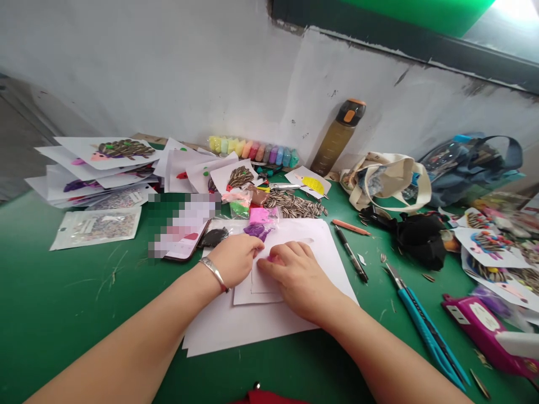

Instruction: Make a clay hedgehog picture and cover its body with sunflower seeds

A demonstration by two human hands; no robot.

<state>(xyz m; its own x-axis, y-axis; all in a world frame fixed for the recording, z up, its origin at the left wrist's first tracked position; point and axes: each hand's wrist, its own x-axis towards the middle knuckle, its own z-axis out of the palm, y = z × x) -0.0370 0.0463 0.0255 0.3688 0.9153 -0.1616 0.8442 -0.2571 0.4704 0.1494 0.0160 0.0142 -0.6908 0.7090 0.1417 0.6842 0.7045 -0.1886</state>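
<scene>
Small white sheets (244,292) lie on larger white paper (210,331). My left hand (238,259), with a silver bracelet at the wrist, rests at their upper left, its fingers curled closed; what they hold, if anything, is hidden. My right hand (297,275) is over the small sheets, fingers bent and pressed around a bit of pink material (275,260) that shows between them. The two hands nearly touch. Just beyond them lie packets of purple clay (257,231), pink clay (261,215) and black clay (214,237).
Sunflower seeds (295,203), a phone (185,233) and stacked seed pictures (101,163) lie around the paper. At right are a pen (351,253), pencil (351,227), blue cutter (429,325), magenta tool (488,331) and black bag (421,238). A bottle (339,137) leans on the wall.
</scene>
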